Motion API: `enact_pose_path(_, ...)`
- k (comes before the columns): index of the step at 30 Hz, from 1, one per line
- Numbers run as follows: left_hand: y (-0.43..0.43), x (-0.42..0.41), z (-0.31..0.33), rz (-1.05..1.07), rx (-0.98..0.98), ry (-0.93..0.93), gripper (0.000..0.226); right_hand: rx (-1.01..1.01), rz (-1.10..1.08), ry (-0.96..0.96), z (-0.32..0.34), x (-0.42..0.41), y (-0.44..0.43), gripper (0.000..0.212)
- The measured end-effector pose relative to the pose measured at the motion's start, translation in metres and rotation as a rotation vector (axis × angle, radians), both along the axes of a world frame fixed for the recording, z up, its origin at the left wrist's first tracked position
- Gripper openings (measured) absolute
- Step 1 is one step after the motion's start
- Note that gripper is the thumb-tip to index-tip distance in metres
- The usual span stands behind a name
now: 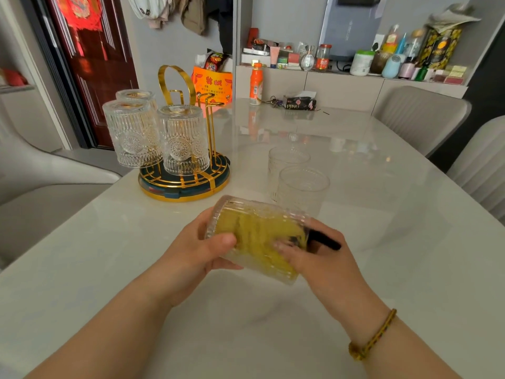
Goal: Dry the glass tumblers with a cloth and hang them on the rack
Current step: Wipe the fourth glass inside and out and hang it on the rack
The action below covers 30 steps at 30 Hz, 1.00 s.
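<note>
I'm gripping the tumbler (246, 214) sideways in my left hand (196, 250), mouth toward my right hand (322, 266) bunching yellow cloth (259, 236) inside; gold rack (185, 196) is standing forward-left.

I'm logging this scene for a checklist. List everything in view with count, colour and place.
racked tumblers: three, clear, upside down on the rack
rack: one, gold with a dark base, table's left side
standing tumblers: two, clear, upright behind the held one
held tumbler: one, clear, on its side in both hands
cloth: one, yellow with a black edge, stuffed inside the held tumbler
table: one, glossy white
bottle: one, orange, far table edge
tissue pack: one, black, beside the bottle
chairs: at least three, pale grey, around the table
shelf jars and bottles: many, mixed colours, back shelf
bracelet: one, yellow, right wrist
left grip: holds the tumbler's base end
right grip: at the tumbler's mouth, holding the cloth
</note>
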<state>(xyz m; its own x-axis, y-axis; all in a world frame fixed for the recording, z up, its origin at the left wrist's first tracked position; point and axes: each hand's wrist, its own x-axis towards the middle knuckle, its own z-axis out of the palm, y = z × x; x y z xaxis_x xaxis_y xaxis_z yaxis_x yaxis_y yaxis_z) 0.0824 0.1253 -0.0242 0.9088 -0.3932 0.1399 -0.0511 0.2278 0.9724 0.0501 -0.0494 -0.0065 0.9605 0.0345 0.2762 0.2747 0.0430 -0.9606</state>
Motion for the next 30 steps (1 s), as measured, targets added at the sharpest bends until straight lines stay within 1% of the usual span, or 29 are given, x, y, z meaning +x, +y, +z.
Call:
enact_pose_path(1, -0.002, -0.001, 0.0, 0.018, 0.018, 0.03, 0.098, -0.168, -0.005, -0.157, -0.001, -0.002, -0.001, 0.021)
enact_pose_path(2, -0.004, -0.001, -0.001, 0.031, 0.02, 0.069, 0.081, -0.312, 0.011, -0.276, -0.003, -0.003, 0.0, 0.029)
enact_pose_path(3, -0.005, -0.002, 0.0, 0.038, 0.016, 0.109, 0.06, -0.392, 0.018, -0.35, -0.008, -0.003, 0.0, 0.038)
enact_pose_path(4, -0.008, -0.003, 0.0, 0.028, 0.02, 0.142, 0.044, -0.395, 0.026, -0.348, -0.01, -0.003, 0.001, 0.041)
enact_pose_path(5, -0.009, -0.003, 0.0, 0.021, 0.027, 0.168, 0.037, -0.325, 0.027, -0.278, -0.009, -0.003, 0.002, 0.04)
enact_pose_path(7, -0.006, -0.004, 0.0, -0.011, -0.02, 0.185, 0.041, -0.054, 0.045, -0.054, -0.002, -0.004, 0.005, 0.031)
enact_pose_path(8, -0.004, -0.004, 0.0, -0.047, -0.063, 0.172, 0.053, 0.056, 0.071, 0.05, 0.001, -0.004, 0.006, 0.031)
enact_pose_path(9, 0.0, -0.005, 0.001, -0.079, -0.094, 0.152, 0.073, 0.16, 0.107, 0.142, 0.002, -0.004, 0.006, 0.028)
enact_pose_path(10, 0.003, -0.004, 0.001, -0.115, -0.113, 0.126, 0.091, 0.268, 0.15, 0.216, 0.001, -0.002, 0.005, 0.022)
enact_pose_path(11, 0.004, -0.004, 0.002, -0.146, -0.123, 0.095, 0.101, 0.379, 0.189, 0.273, 0.003, -0.001, 0.004, 0.016)
enact_pose_path(12, 0.004, -0.004, 0.001, -0.161, -0.124, 0.061, 0.105, 0.459, 0.206, 0.306, 0.003, -0.001, 0.004, 0.015)
enact_pose_path(13, 0.003, -0.003, 0.0, -0.153, -0.116, 0.028, 0.106, 0.492, 0.215, 0.321, 0.003, 0.0, 0.003, 0.016)
enact_pose_path(14, 0.002, -0.003, 0.0, -0.124, -0.114, 0.007, 0.106, 0.471, 0.208, 0.317, 0.003, 0.001, 0.002, 0.016)
enact_pose_path(15, 0.002, -0.002, 0.0, -0.089, -0.11, -0.006, 0.106, 0.402, 0.193, 0.296, 0.004, 0.0, 0.002, 0.016)
enact_pose_path(16, 0.002, -0.001, 0.0, -0.069, -0.1, -0.014, 0.106, 0.288, 0.178, 0.249, 0.007, -0.001, 0.001, 0.022)
enact_pose_path(18, 0.002, -0.002, 0.001, -0.068, -0.06, -0.006, 0.107, 0.043, 0.143, 0.086, 0.01, -0.002, -0.003, 0.038)
enact_pose_path(19, 0.001, -0.003, 0.002, -0.071, -0.046, 0.019, 0.105, -0.078, 0.148, -0.036, 0.01, -0.003, -0.005, 0.037)
enact_pose_path(20, 0.0, -0.003, 0.001, -0.075, -0.039, 0.073, 0.097, -0.202, 0.163, -0.146, 0.009, -0.005, -0.005, 0.031)
enact_pose_path(21, -0.002, -0.002, 0.0, -0.084, -0.039, 0.14, 0.083, -0.324, 0.167, -0.219, 0.007, -0.006, -0.005, 0.028)
enact_pose_path(22, -0.003, -0.002, -0.001, -0.099, -0.038, 0.2, 0.065, -0.412, 0.151, -0.26, 0.004, -0.006, -0.004, 0.032)
enact_pose_path(23, -0.004, -0.003, -0.001, -0.12, -0.035, 0.245, 0.053, -0.436, 0.133, -0.268, 0.002, -0.005, -0.004, 0.035)
enact_pose_path(24, -0.004, -0.003, -0.001, -0.143, -0.05, 0.269, 0.054, -0.386, 0.118, -0.229, 0.001, -0.005, -0.002, 0.034)
enact_pose_path(25, -0.003, -0.003, -0.002, -0.16, -0.085, 0.269, 0.066, -0.28, 0.115, -0.16, 0.002, -0.005, -0.001, 0.031)
enact_pose_path(27, 0.0, -0.003, -0.001, -0.205, -0.166, 0.228, 0.097, -0.013, 0.099, 0.034, 0.005, -0.003, 0.001, 0.034)
enact_pose_path(28, 0.001, -0.003, 0.0, -0.227, -0.184, 0.186, 0.104, 0.142, 0.13, 0.135, 0.004, -0.001, -0.001, 0.028)
enact_pose_path(29, 0.001, -0.002, 0.0, -0.24, -0.189, 0.143, 0.106, 0.296, 0.177, 0.229, 0.004, 0.0, -0.001, 0.02)
enact_pose_path(30, 0.001, -0.001, 0.001, -0.237, -0.188, 0.118, 0.104, 0.409, 0.227, 0.285, 0.004, 0.0, -0.001, 0.017)
